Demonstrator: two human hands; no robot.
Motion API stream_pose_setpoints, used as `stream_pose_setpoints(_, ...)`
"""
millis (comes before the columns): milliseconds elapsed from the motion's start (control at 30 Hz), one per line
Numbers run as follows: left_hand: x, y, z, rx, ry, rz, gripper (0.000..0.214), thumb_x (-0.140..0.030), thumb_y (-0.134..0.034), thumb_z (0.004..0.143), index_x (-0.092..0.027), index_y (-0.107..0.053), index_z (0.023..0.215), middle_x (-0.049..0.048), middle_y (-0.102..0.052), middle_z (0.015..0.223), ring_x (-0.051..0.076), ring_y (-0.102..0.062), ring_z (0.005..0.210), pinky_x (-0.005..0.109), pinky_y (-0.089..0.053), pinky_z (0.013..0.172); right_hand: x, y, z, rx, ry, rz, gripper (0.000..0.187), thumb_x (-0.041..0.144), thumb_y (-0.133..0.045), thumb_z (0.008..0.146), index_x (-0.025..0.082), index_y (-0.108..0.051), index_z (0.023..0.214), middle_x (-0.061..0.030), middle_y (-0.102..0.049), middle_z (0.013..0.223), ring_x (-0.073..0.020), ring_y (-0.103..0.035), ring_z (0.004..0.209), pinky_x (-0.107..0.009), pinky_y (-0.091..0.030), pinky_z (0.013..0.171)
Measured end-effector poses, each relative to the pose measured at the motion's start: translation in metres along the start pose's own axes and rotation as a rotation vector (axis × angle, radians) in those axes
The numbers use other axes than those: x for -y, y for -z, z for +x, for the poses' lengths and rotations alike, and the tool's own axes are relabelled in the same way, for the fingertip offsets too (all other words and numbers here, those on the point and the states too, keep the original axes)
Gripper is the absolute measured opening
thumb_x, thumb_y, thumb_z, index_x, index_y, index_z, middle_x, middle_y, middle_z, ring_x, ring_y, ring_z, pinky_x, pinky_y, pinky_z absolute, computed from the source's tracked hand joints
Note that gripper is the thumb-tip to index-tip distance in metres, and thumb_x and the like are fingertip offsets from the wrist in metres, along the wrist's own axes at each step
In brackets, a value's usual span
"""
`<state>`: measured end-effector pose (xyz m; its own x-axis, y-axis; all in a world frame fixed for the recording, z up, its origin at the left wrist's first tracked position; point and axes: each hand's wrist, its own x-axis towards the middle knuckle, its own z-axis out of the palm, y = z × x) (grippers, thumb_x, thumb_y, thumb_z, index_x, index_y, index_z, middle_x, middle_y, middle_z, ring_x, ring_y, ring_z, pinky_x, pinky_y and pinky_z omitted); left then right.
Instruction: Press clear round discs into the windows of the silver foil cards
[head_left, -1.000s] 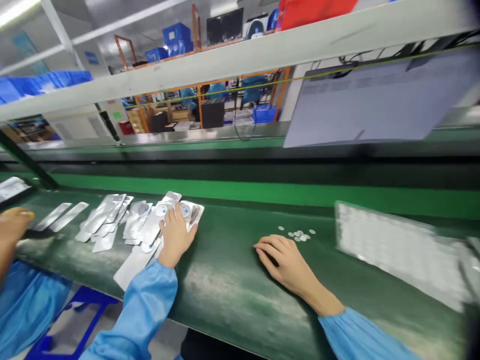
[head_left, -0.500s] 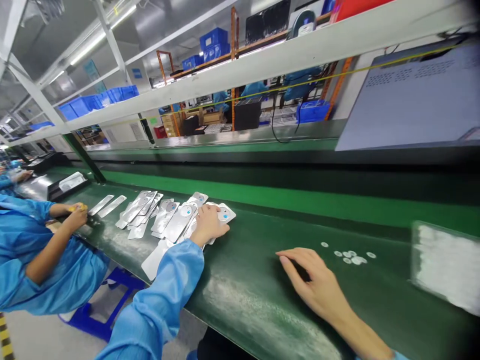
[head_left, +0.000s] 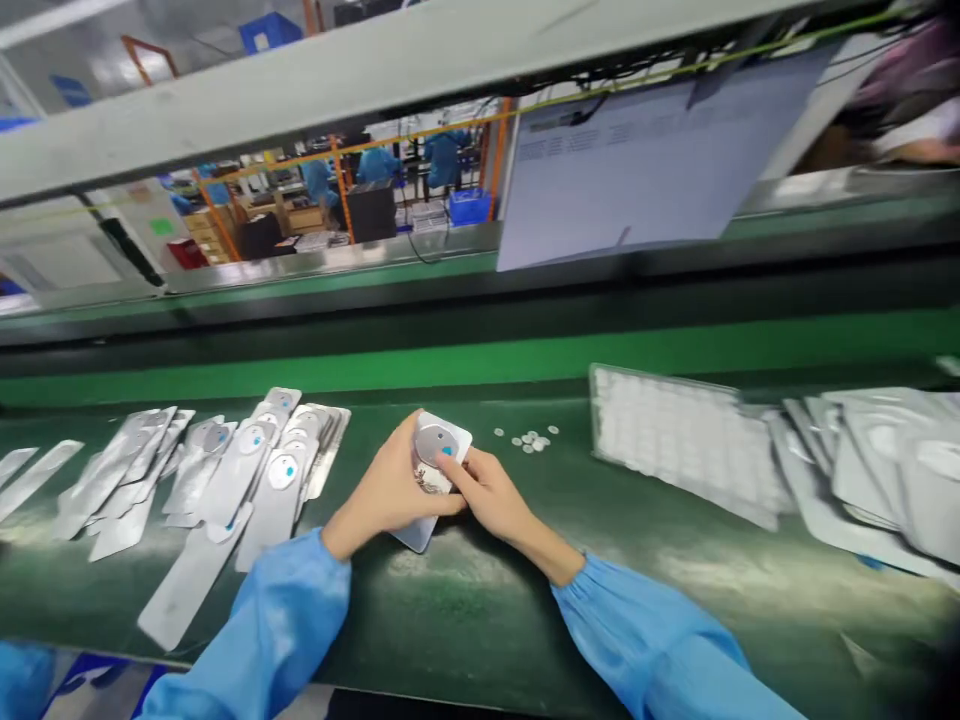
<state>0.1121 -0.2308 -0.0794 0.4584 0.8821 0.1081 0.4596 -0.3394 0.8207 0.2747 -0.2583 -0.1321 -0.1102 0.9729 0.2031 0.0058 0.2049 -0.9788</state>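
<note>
Silver plate (head_left: pixel 433 443), pinched between left hand (head_left: pixel 390 487) and right hand (head_left: pixel 491 490), over green worktop (head_left: pixel 465 620). Right of grip: white discs (head_left: pixel 534 441), tray (head_left: pixel 675 430). Left: plate pile (head_left: pixel 236 465). Beyond: pale beam (head_left: pixel 375 75), hung sheet (head_left: pixel 622 180), blue bin (head_left: pixel 469 207).

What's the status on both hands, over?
Left hand gripping silver plate; right hand holding it too. White discs loose beyond right hand, not touching. More plates piled at left.

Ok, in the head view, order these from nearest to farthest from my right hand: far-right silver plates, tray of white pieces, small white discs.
1. Small white discs: just beyond your right hand, slightly right.
2. Tray of white pieces: farther right.
3. Silver plates: past the tray, far right.
</note>
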Motion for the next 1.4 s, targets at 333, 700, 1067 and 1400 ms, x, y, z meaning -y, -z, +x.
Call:
stream_pose_setpoints(333,0.029,-0.042,0.001,0.071,0.331,-0.693,0.039,-0.045,-0.078,0.079,-0.011,-0.072,0.096,0.0105,-0.078,0.095,0.024,-0.073,0.085,0.033,-0.057,0.079,0.007,0.041,-0.02,0.338,-0.179,0.099,0.045,0.047,-0.083,0.083,0.018,-0.065,0.112,0.0003,-0.069,0.081,-0.0131,-0.065,0.066,-0.025,-0.057,0.06)
stream_pose_setpoints(700,0.016,-0.039,-0.001,-0.073,0.275,-0.626,0.04,-0.022,-0.071,0.078,-0.013,-0.071,0.117,0.0085,-0.08,0.098,0.022,-0.076,0.084,0.031,-0.06,0.078,0.021,0.038,-0.036,-0.162,0.479,-0.535,0.02,0.013,-0.061,0.098,0.021,-0.073,0.112,-0.0039,-0.074,0.088,-0.0139,-0.064,0.066,-0.027,-0.056,0.057)
stream_pose_setpoints(1067,0.013,-0.04,-0.006,-0.067,0.196,-0.517,0.046,-0.015,-0.062,0.074,-0.016,-0.075,0.118,0.0026,-0.075,0.092,0.013,-0.06,0.069,0.024,-0.049,0.063,0.001,0.027,-0.042,-0.161,0.399,-0.742,0.03,0.016,-0.058,0.103,0.028,-0.074,0.125,-0.0042,-0.073,0.1,-0.016,-0.071,0.083,-0.026,-0.063,0.071)
stream_pose_setpoints(1400,0.012,-0.042,-0.009,-0.034,0.19,-0.525,0.051,-0.014,-0.06,0.075,-0.014,-0.073,0.124,0.0022,-0.074,0.088,0.012,-0.057,0.066,0.023,-0.048,0.062,0.004,0.024,-0.042,-0.177,0.392,-0.758,0.015,0.016,-0.062,0.102,0.023,-0.074,0.11,-0.0044,-0.075,0.098,-0.0158,-0.072,0.082,-0.026,-0.06,0.068)
